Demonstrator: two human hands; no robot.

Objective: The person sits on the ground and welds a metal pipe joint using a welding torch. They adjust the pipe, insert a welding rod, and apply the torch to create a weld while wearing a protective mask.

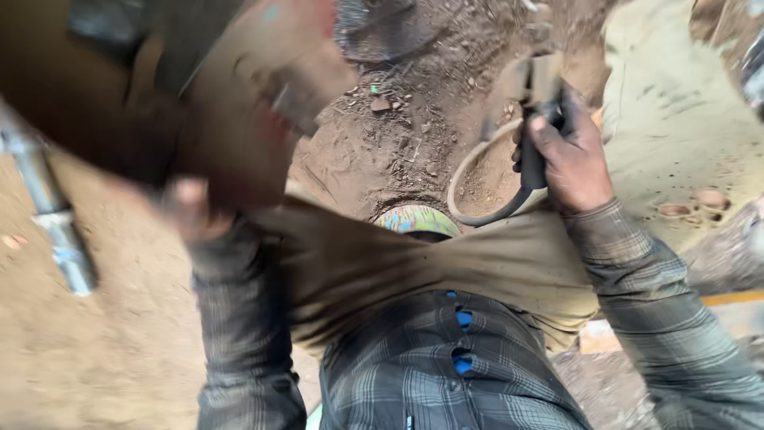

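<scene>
- Right hand [567, 159], upper right of the frame: grip wrapped tight around the dark handle of a tool [535, 119], fingers curled shut about it, knuckles dirty.
- Tool standing roughly upright in that fist, its greyish blurred head poking up above the fingers toward the top edge; kind of tool too smeared to tell.
- Dark cable [485, 209] curving out from under the right hand, looping left and back up in a ring over the dirt ground [382, 151] at upper centre.
- Left hand [195, 209], left of centre: heavily blurred, pressed against the lower edge of a big rusty-brown metal piece [239, 87] filling the upper left; whether that grip is clamped on it or merely touching, cannot tell.
- Grey metal pipe [48, 211] slanting down the far left edge, beside the brown piece.
- Tan cloth [382, 263] stretched across the middle of the frame between the two plaid sleeves, above a dark plaid shirt [446, 366] with blue buttons at bottom centre.
- Tip of a worn, paint-flecked shoe [418, 220] peeking out just above the cloth, at centre.
- Pale sandy slab [676, 119] at upper right, just beside the right hand, pitted with small round holes.
- Scattered pebbles and debris on the ground at top centre.
</scene>
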